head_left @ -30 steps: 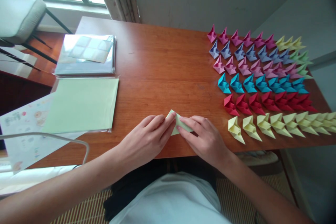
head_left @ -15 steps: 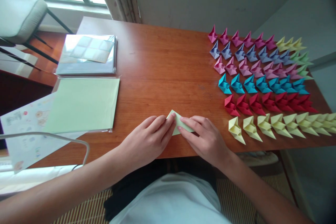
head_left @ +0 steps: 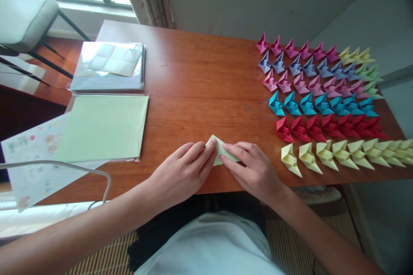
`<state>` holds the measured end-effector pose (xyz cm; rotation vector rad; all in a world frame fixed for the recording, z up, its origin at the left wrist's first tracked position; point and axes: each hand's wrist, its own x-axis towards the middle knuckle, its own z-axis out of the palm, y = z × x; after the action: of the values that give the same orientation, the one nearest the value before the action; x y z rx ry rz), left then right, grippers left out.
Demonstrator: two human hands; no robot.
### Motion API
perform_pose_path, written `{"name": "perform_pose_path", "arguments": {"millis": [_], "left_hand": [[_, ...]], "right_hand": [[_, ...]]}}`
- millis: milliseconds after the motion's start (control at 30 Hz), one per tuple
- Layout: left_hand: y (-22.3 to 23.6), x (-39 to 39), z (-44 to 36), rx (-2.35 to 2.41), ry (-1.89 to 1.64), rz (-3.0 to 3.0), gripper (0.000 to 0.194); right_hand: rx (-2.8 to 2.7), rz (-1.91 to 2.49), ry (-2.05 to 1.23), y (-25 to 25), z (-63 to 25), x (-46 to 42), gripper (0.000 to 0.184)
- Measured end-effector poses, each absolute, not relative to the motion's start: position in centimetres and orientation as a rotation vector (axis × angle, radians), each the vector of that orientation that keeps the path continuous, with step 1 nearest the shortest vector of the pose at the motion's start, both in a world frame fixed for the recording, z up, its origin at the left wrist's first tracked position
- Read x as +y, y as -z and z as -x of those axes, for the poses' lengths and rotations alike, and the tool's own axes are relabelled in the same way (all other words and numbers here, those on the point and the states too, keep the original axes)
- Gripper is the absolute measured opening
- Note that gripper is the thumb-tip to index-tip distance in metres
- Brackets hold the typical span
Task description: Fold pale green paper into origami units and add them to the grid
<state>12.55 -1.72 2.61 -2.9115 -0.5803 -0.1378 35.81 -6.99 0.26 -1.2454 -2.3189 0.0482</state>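
Note:
A small folded piece of pale green paper (head_left: 218, 159) lies near the table's front edge, between my two hands. My left hand (head_left: 187, 167) comes in from the left, its fingers close together and their tips pressing on the paper's left side. From the right, my right hand (head_left: 253, 169) rests on the paper's right side with its fingertips, thumb hidden from view. Parts of the paper are covered by the fingers. Nearest to my right hand stands a row of pale yellow folded paper pieces (head_left: 289, 160).
More rows stand at the right: red (head_left: 284, 129), blue (head_left: 276, 104), pink (head_left: 270, 80), purple (head_left: 265, 63) and magenta (head_left: 262, 45). At the left lie a light green paper stack (head_left: 106, 126), a plastic-wrapped pack (head_left: 106, 81), a printed sheet (head_left: 38, 163) and a grey cable (head_left: 64, 164).
The view has shifted very slightly. Both hands keep their places on the green paper, with barely any movement of the fingers.

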Motion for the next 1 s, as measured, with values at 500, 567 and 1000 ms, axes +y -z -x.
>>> {"name": "perform_pose_path", "arguments": {"millis": [500, 567, 1000], "left_hand": [[-2.5, -1.5, -12.5, -0.562, 0.155, 2.903, 0.042], [-2.5, -1.5, -12.5, -0.561, 0.159, 2.904, 0.042], [-2.7, -1.7, -12.7, -0.55, 0.119, 2.878, 0.04]], "right_hand": [[-2.319, 1.239, -0.045, -0.4, -35.8, -6.9, 0.024], [-2.315, 1.242, -0.05, -0.3, -35.8, -7.0, 0.025], [-1.923, 1.643, -0.622, -2.1, -34.9, -2.1, 0.01]]}}
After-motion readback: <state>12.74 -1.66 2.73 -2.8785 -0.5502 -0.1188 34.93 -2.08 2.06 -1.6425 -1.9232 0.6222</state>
